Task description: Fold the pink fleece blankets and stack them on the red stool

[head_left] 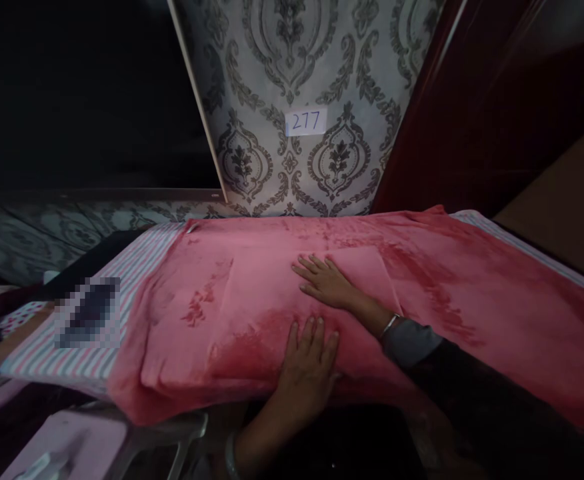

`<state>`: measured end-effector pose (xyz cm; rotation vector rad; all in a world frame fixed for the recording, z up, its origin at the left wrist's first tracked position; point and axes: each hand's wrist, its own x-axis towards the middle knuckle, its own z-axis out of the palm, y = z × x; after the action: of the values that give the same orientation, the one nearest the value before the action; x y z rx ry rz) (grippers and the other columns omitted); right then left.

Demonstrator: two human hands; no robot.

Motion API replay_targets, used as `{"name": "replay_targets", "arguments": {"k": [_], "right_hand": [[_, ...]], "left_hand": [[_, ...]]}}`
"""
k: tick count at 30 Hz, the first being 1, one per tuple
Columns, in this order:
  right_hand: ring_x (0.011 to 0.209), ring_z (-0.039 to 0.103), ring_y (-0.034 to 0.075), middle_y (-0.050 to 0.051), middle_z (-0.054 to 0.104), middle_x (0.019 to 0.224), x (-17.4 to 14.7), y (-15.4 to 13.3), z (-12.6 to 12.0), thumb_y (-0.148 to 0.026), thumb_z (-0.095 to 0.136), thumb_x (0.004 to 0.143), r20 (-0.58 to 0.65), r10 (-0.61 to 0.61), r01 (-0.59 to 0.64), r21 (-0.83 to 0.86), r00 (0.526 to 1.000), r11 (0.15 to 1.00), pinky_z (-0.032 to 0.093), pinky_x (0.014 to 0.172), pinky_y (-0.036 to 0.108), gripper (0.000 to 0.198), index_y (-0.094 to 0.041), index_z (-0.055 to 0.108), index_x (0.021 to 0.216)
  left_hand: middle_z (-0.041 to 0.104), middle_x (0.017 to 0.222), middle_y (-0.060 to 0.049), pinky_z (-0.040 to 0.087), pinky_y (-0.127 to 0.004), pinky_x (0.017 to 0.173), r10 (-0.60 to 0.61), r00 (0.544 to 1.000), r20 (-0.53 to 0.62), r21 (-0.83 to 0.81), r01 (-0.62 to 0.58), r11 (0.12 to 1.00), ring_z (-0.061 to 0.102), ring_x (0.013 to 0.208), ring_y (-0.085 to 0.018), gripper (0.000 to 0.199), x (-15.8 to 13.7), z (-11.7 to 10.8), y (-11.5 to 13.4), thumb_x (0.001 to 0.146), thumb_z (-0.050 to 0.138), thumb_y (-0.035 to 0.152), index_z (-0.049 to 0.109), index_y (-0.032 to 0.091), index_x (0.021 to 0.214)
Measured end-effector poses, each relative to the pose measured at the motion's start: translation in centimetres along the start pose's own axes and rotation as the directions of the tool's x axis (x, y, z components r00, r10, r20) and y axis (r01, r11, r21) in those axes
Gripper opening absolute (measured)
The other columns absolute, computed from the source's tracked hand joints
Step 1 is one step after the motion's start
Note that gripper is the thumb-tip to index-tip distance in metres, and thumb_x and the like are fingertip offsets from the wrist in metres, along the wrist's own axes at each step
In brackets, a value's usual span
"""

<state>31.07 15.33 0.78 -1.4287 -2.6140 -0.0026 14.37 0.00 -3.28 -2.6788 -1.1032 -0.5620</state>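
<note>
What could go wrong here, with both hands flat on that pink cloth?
The left hand rests near the front edge of the pink cloth, so a pull there might drag it askew. The bracelet by the right hand is close to the fuzzy surface and could perhaps snag it. Striped fabric shows from beneath at the side, and it might bunch up if the pink cloth shifts.

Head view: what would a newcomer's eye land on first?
The wide pink plush blanket dominates the centre, left hand and right hand spread palm-down on it. Above, a white rectangular paper marked 277 stands out on the grey patterned wall. At upper left looms a large black flat screen.
</note>
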Motion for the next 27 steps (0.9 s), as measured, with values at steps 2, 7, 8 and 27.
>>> {"name": "replay_targets", "arguments": {"k": [2, 7, 8, 27], "right_hand": [[0.151, 0.018, 0.032, 0.005, 0.021, 0.165, -0.1, -0.1, 0.1, -0.051, 0.034, 0.104, -0.008, 0.004, -0.004, -0.010, 1.000, 1.000, 0.018, 0.118, 0.062, 0.058, -0.031, 0.030, 0.158], [0.151, 0.018, 0.033, 0.006, 0.021, 0.165, 0.1, -0.2, -0.8, -0.050, 0.037, 0.103, 0.064, 0.027, -0.027, 0.002, 0.998, 1.000, 0.021, 0.117, 0.063, 0.058, -0.032, 0.030, 0.158], [0.151, 0.019, 0.033, 0.007, 0.021, 0.165, 0.4, -0.4, -1.3, -0.050, 0.037, 0.103, 0.096, 0.040, -0.041, 0.015, 0.995, 0.999, 0.022, 0.116, 0.063, 0.058, -0.032, 0.030, 0.157], [0.149, 0.027, 0.030, 0.004, 0.026, 0.164, 8.6, -5.6, 1.6, -0.056, 0.031, 0.103, 0.053, -0.162, 0.159, 0.052, 0.985, 0.986, 0.026, 0.117, 0.056, 0.059, -0.032, 0.031, 0.157]], "left_hand": [[0.041, 0.155, -0.020, 0.021, -0.064, 0.119, -0.006, 1.000, 0.018, -0.021, 0.007, 1.000, 0.034, 0.146, -0.038, 0.066, 0.1, -0.2, 0.1, 0.096, 0.050, 0.044, 0.035, 0.015, 0.154], [0.042, 0.155, -0.019, 0.023, -0.062, 0.120, 0.003, 0.997, 0.079, -0.112, 0.005, 0.994, 0.034, 0.147, -0.035, 0.069, 0.1, -2.7, -0.6, 0.095, 0.051, 0.052, 0.037, 0.019, 0.153], [0.045, 0.154, -0.017, 0.022, -0.061, 0.121, 0.010, 0.997, 0.082, -0.134, 0.001, 0.991, 0.036, 0.146, -0.033, 0.066, 0.0, -3.4, -1.0, 0.095, 0.050, 0.052, 0.040, 0.020, 0.152], [0.041, 0.157, -0.015, 0.030, -0.065, 0.114, -0.187, 0.976, -0.116, 0.096, 0.198, 0.975, 0.030, 0.147, -0.041, 0.076, -4.6, -0.9, -3.8, 0.089, 0.051, 0.064, 0.038, 0.025, 0.153]]}}
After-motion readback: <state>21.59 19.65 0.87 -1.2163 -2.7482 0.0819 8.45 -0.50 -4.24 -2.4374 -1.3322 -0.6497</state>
